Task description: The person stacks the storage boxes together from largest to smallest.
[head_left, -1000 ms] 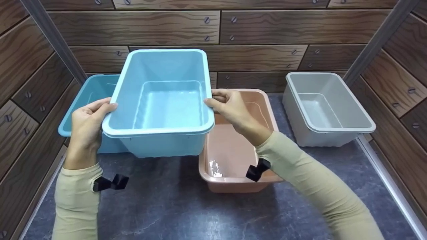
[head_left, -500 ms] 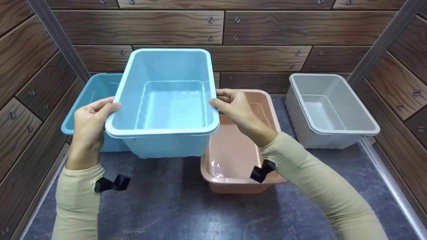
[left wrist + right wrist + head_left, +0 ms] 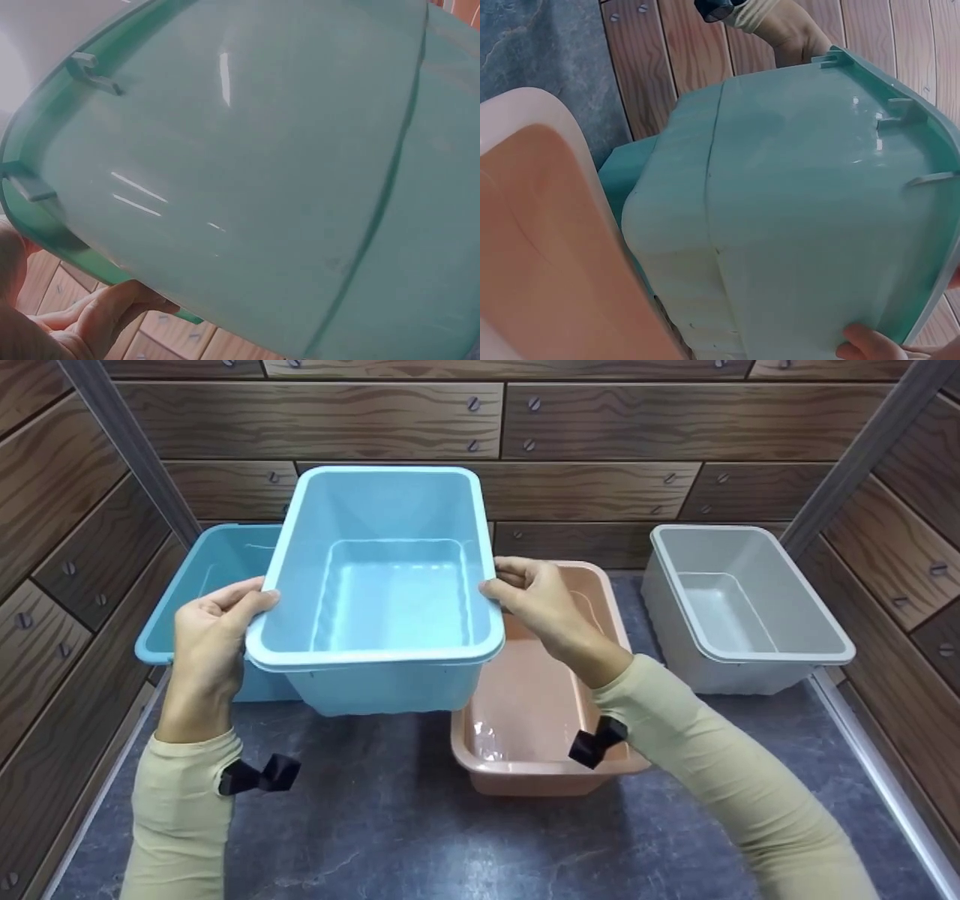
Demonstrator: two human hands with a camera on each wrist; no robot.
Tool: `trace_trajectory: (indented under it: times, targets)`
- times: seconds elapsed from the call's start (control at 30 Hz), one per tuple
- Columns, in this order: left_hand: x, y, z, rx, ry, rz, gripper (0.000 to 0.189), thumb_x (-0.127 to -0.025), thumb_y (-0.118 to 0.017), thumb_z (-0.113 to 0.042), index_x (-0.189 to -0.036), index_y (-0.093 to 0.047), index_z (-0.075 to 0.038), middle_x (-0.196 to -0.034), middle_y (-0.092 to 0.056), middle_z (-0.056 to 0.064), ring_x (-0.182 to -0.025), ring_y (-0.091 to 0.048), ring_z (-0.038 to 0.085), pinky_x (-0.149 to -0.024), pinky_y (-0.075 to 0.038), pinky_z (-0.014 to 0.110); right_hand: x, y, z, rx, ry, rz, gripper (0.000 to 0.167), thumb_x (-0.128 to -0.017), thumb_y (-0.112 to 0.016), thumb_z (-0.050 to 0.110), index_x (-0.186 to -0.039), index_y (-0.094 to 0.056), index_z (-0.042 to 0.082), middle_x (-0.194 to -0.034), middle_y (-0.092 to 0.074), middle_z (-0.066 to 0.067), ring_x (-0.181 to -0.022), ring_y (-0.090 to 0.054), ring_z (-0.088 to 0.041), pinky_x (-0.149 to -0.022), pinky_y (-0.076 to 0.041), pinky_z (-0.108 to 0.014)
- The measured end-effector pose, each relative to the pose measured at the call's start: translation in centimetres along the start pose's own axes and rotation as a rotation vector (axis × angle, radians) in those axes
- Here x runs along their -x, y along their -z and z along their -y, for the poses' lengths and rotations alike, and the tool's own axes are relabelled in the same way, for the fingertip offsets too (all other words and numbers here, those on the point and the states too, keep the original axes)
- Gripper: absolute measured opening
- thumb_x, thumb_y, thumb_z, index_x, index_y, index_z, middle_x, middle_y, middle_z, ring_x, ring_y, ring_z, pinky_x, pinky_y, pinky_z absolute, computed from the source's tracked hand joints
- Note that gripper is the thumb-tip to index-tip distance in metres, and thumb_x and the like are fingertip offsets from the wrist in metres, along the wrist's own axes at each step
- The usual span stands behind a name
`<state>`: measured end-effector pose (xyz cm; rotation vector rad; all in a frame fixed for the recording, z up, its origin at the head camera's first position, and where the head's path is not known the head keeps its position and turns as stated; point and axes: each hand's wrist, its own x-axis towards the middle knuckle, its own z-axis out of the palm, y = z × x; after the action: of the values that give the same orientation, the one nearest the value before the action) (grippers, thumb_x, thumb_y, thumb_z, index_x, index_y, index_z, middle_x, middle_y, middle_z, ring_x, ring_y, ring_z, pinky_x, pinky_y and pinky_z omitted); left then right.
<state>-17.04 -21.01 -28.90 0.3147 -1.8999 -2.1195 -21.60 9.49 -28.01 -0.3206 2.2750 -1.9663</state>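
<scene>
A light blue plastic bin (image 3: 397,600) is held up in the air, its open top tilted toward me and nothing inside. My left hand (image 3: 210,645) pinches its left rim, thumb on top and fingers beneath. Across from it, my right hand (image 3: 544,604) pinches the right rim in the same way. The left wrist view shows the outer wall (image 3: 262,165) of the bin with small ribs under the rim. In the right wrist view, the bin's underside edge and side wall (image 3: 802,195) appear, with fingertips (image 3: 870,343) under the rim.
Behind the held bin, a darker blue bin (image 3: 169,619) stands at the left. A copper-pink bin (image 3: 525,712) sits on the dark floor (image 3: 360,825) under my right arm. At the right stands a grey bin (image 3: 750,622). Wood-patterned walls (image 3: 600,420) enclose three sides.
Both hands and the light blue bin have shifted slightly to the right. The grip on each rim looks the same, and the other bins have stayed in place.
</scene>
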Motion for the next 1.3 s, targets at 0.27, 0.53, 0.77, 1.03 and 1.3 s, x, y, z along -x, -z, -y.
trace_trajectory:
  times: [0.27,0.53,0.77,1.03,1.3]
  targets:
    - [0.1,-0.1,-0.1,-0.011,0.0,0.024,0.036,-0.085,-0.066,-0.003,-0.118,-0.061,0.01,-0.078,-0.074,-0.008,-0.071,-0.073,0.006,-0.065,-0.059,0.021,0.2,0.6,0.1,-0.01,0.026,0.026,0.049,-0.087,-0.052,0.005,-0.133,-0.049,-0.01,-0.13,-0.059,-0.029,-0.104,-0.067,-0.016,-0.095,-0.056,-0.032]
    - [0.4,-0.4,0.0,0.004,-0.02,0.012,0.023,-0.084,-0.065,-0.003,-0.107,-0.066,0.002,-0.074,-0.073,-0.008,-0.067,-0.071,0.005,-0.061,-0.059,0.019,0.2,0.9,0.1,-0.019,0.029,0.036,0.048,-0.088,-0.051,0.005,-0.134,-0.048,-0.011,-0.131,-0.058,-0.03,-0.103,-0.067,-0.015,-0.092,-0.057,-0.028]
    - [0.9,-0.7,-0.2,-0.028,-0.025,0.033,0.037,-0.085,-0.064,-0.004,-0.118,-0.06,0.011,-0.076,-0.073,-0.009,-0.069,-0.072,0.005,-0.063,-0.059,0.02,0.1,1.4,0.2,-0.041,0.02,0.02,0.045,-0.09,-0.051,0.003,-0.132,-0.05,-0.012,-0.13,-0.057,-0.032,-0.092,-0.067,-0.007,-0.087,-0.058,-0.024]
    - [1.1,-1.0,-0.2,-0.033,-0.032,0.04,0.037,-0.085,-0.064,-0.004,-0.119,-0.061,0.011,-0.077,-0.073,-0.01,-0.07,-0.071,0.005,-0.064,-0.059,0.02,0.1,1.8,0.2,-0.059,0.007,0.006,0.044,-0.091,-0.051,0.004,-0.132,-0.049,-0.012,-0.127,-0.06,-0.03,-0.085,-0.067,-0.002,-0.085,-0.058,-0.021]
    - [1.2,-1.3,0.0,-0.03,-0.046,0.047,0.037,-0.085,-0.063,-0.003,-0.118,-0.06,0.012,-0.074,-0.073,-0.011,-0.068,-0.071,0.004,-0.062,-0.059,0.019,0.3,2.2,0.2,-0.063,0.014,-0.002,0.043,-0.09,-0.053,0.004,-0.129,-0.052,-0.013,-0.11,-0.07,-0.017,-0.083,-0.068,-0.003,-0.081,-0.058,-0.02]
